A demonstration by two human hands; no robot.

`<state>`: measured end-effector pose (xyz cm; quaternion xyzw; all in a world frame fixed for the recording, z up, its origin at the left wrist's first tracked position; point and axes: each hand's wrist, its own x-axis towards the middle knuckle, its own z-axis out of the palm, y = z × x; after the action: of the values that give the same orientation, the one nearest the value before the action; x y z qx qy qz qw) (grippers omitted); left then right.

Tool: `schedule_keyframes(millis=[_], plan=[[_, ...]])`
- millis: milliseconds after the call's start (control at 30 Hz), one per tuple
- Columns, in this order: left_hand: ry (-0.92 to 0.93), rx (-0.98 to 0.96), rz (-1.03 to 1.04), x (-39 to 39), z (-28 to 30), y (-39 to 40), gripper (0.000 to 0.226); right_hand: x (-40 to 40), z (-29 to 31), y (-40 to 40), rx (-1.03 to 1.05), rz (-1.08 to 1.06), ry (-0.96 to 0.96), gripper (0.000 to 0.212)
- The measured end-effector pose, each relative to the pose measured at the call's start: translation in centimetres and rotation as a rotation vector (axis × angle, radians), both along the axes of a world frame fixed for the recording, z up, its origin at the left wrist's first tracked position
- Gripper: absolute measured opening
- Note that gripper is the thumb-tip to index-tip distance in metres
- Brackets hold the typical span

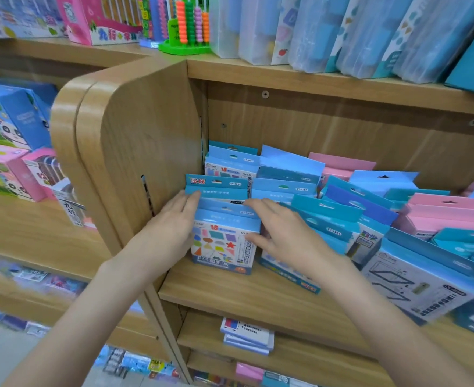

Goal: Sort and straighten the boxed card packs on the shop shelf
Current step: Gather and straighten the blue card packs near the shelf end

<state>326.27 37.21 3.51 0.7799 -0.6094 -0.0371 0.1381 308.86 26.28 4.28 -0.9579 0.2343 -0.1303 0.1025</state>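
A row of blue boxed card packs stands at the left end of the wooden shelf [230,291]. The front pack [223,247] shows coloured shapes on white. My left hand [174,219] presses flat against the row's left side, its fingertips on the blue header of the pack behind [216,188]. My right hand [280,230] lies on the right side of the front pack, thumb against its face and fingers reaching over the top edge. To the right, more blue packs [328,219] and pink packs [448,216] lean at mixed angles.
The rounded wooden side panel [135,152] stands just left of my left hand. A tilted white pack with line drawings [414,286] overhangs the shelf front at right. Plastic-wrapped sets [342,32] fill the shelf above. A small stack of booklets [248,336] lies on the shelf below.
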Motion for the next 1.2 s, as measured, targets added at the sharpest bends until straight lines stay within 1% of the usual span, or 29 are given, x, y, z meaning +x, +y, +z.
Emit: schedule_keyframes(millis=[100, 233, 300, 367, 433, 567, 767, 867, 967, 1033, 1067, 1133, 1167, 1200], plan=[[0.026, -0.032, -0.026, 0.0, 0.2, 0.0, 0.07, -0.3, -0.3, -0.2, -0.023, 0.01, -0.011, 0.056], [0.033, -0.077, -0.073, 0.3, 0.2, -0.1, 0.066, -1.9, -1.9, -0.3, -0.2, 0.024, -0.021, 0.065], [0.052, -0.097, -0.119, 0.4, 0.3, 0.0, 0.057, -3.6, -2.8, -0.7, -0.299, -0.071, -0.035, 0.07], [0.061, -0.08, -0.187, 0.5, 0.4, 0.1, 0.049, -5.5, -3.4, -1.1, -0.386, -0.236, -0.026, 0.078], [0.032, -0.039, -0.243, 0.7, 0.5, -0.1, 0.047, -6.8, -3.4, -1.5, -0.391, -0.362, 0.002, 0.088], [0.012, -0.002, -0.311, 0.9, 0.6, -0.8, 0.044, -9.0, -3.3, -2.3, -0.407, -0.367, 0.079, 0.09], [0.016, 0.012, -0.295, -0.5, 1.1, -2.6, 0.052, -12.8, -2.6, -3.5, -0.448, -0.545, 0.169, 0.097], [0.048, 0.017, -0.295, -1.2, 1.2, -3.5, 0.053, -11.6, -2.3, -3.3, -0.432, -0.467, 0.129, 0.105], [0.073, 0.014, -0.302, -1.5, 1.0, -3.9, 0.054, -9.3, -1.8, -2.6, -0.383, -0.315, 0.069, 0.095], [0.101, 0.037, -0.307, -1.3, 1.0, -3.6, 0.058, -7.5, -0.9, -2.3, -0.291, -0.194, 0.011, 0.088], [0.147, 0.032, -0.314, -1.0, 1.3, -3.3, 0.06, -6.4, -0.4, -2.1, -0.228, -0.145, -0.019, 0.087], [0.254, -0.078, -0.28, -0.3, 2.3, -3.0, 0.059, -4.2, 0.5, -1.9, -0.157, -0.069, -0.032, 0.084], [0.251, -0.163, -0.227, 0.1, 2.8, -3.2, 0.056, -3.2, 0.7, -1.7, -0.162, -0.04, -0.015, 0.08], [0.208, -0.211, -0.161, 0.5, 3.1, -3.6, 0.054, -2.4, 0.6, -1.6, -0.171, -0.017, 0.004, 0.075]])
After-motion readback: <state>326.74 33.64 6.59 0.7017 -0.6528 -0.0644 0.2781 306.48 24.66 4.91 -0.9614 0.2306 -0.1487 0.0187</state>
